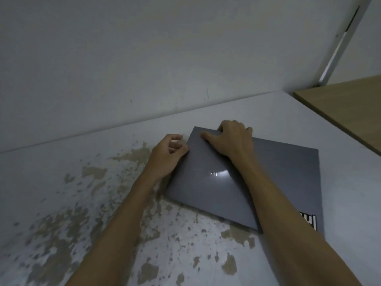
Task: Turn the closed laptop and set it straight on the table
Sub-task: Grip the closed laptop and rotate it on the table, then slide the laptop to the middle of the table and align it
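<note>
A closed grey laptop (284, 178) lies flat on the white table (61, 182), skewed against the table's edges, with a white logo patch at its near right corner. My left hand (167, 155) grips the laptop's left edge near the far corner, fingers curled. My right hand (231, 139) rests on the lid at the far edge, fingers hooked over that edge and thumb on top. My right forearm crosses the lid and hides part of it.
The white table top has worn brown patches of peeled paint (132, 155) left of and in front of the laptop. A white wall (144, 58) rises right behind the table. A wooden surface (346, 106) adjoins at the far right.
</note>
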Demonstrator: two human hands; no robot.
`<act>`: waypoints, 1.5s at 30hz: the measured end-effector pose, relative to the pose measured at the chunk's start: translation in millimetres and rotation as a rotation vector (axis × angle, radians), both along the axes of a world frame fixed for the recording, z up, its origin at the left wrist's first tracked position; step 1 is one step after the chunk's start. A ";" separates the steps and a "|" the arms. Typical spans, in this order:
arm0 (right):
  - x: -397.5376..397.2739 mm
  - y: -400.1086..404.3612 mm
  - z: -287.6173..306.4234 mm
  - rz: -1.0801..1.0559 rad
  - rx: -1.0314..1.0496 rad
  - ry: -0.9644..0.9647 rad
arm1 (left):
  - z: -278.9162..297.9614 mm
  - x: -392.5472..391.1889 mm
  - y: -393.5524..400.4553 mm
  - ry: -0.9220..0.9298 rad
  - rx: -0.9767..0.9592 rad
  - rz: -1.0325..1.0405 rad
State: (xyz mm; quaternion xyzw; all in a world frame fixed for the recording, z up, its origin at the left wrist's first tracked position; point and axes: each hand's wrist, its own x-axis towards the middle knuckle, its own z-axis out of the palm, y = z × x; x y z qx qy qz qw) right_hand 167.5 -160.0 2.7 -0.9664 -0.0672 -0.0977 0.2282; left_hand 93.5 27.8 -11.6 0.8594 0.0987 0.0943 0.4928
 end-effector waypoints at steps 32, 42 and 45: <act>-65.8 -112.3 -1.1 -0.438 0.293 0.346 | -12.5 -28.9 -5.3 -0.054 -0.053 0.109; -78.7 -102.2 11.1 -0.294 0.363 0.368 | -1.4 -51.6 16.8 -0.057 -0.020 -0.027; -83.6 -72.5 11.5 -0.225 0.368 0.396 | 1.0 -70.2 46.6 -0.022 0.062 0.016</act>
